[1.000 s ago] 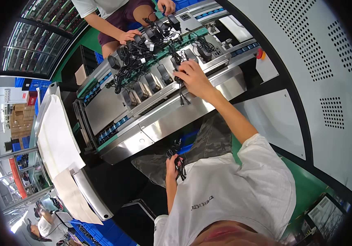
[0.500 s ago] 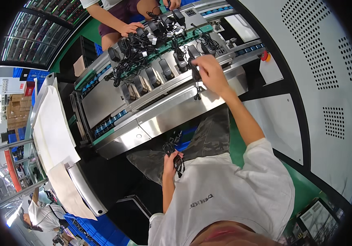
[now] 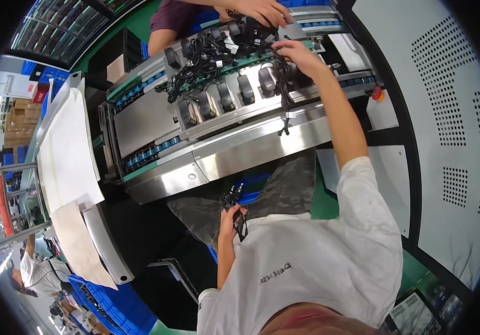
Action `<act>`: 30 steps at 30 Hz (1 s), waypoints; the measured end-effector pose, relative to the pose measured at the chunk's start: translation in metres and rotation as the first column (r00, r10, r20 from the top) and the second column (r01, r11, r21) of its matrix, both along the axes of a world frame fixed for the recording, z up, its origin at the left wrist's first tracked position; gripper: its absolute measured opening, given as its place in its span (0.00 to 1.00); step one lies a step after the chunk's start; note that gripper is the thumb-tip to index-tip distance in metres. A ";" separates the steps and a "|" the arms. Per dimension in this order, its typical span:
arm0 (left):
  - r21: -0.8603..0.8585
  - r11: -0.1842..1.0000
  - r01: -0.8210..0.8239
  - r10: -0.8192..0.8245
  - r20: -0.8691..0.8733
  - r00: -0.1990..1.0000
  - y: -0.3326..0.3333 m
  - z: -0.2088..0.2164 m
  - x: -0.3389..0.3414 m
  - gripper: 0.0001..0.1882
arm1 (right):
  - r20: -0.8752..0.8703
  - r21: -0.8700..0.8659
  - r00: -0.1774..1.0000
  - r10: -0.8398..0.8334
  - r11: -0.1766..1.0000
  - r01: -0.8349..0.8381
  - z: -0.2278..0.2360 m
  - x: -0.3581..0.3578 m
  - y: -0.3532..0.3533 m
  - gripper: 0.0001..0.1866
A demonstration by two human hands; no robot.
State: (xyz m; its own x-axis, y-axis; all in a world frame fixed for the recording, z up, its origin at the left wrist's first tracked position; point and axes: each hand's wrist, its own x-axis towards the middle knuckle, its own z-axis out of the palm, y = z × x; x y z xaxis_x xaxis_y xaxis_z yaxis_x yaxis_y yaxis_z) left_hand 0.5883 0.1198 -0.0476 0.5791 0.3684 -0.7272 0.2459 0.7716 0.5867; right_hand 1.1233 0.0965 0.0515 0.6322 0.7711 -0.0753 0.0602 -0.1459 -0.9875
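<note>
My left hand [image 3: 229, 224] is closed around a bundle of black cables [image 3: 232, 200] with plug ends pointing up, held low in front of my lap. My right hand [image 3: 302, 58] reaches over the metal fixture plate [image 3: 146, 124], fingers stretched toward the tangled cables; nothing shows in its grip. Below it, a tied cable bundle [image 3: 286, 99] hangs over the front rail, its plugs dangling. Several black power adapters stand in a row along the near side, among them one adapter [image 3: 245, 89] and another adapter [image 3: 225, 96]. More cables [image 3: 209, 49] pile across the green strip.
A co-worker's hand [image 3: 263, 10] reaches over the far side, close to my right hand. A red stop button [image 3: 378, 94] sits right of the conveyor. White sheets [image 3: 69, 151] cover a surface at left; a blue crate [image 3: 118, 310] stands below. A perforated panel [image 3: 444, 84] rises at right.
My right hand has moved away from the near cable bundle, farther over the fixture. The co-worker's hand has come across toward it. My left hand keeps its cables; the view has shifted slightly.
</note>
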 end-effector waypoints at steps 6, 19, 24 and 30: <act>-0.031 0.999 0.017 -0.019 -0.060 0.998 0.005 0.000 -0.002 0.05 | -0.313 0.030 0.942 -0.120 0.990 0.136 0.013 0.008 -0.018 0.10; 0.016 1.000 0.001 0.000 -0.046 0.999 0.000 0.002 0.001 0.06 | -0.136 -0.031 0.969 -0.208 0.978 0.206 0.037 -0.030 -0.006 0.12; 0.028 0.999 -0.021 0.022 -0.061 0.998 0.000 0.008 0.004 0.06 | 0.053 -0.039 0.971 -0.234 0.971 0.236 0.019 -0.024 -0.014 0.12; -0.008 1.000 0.011 -0.011 -0.038 0.999 0.003 0.002 -0.001 0.05 | -0.015 -0.022 0.967 -0.255 0.967 0.255 0.018 -0.024 -0.019 0.12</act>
